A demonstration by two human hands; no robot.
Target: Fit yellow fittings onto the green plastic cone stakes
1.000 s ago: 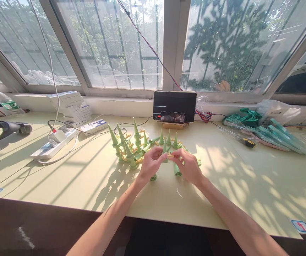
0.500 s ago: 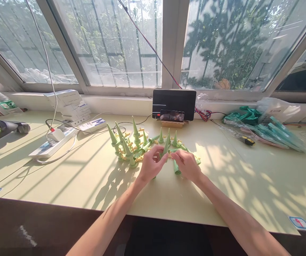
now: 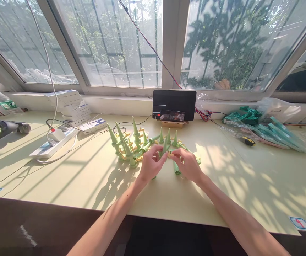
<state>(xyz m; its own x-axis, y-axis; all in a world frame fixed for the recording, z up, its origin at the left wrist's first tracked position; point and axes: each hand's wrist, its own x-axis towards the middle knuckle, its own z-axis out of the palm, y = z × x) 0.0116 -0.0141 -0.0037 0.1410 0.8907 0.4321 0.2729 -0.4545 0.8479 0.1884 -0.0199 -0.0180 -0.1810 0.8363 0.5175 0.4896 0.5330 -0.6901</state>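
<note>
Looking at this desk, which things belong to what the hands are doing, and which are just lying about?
Part of the work:
green cone in the left hand
yellow piece in the right hand
probably the green spiked parts nearby

Apparently just lying about:
power strip
white boxes
plastic bottle
black screen

On the table (image 3: pixel 235 177), there is free room for passing to the right of the right hand (image 3: pixel 188 164). On the other side, upright green cones (image 3: pixel 135 128) stand close beside the left hand (image 3: pixel 151 161) and block a low path. Farther ahead, the black screen (image 3: pixel 173 101) bars the way; a power strip (image 3: pixel 43 151) obstructs at left.
</note>
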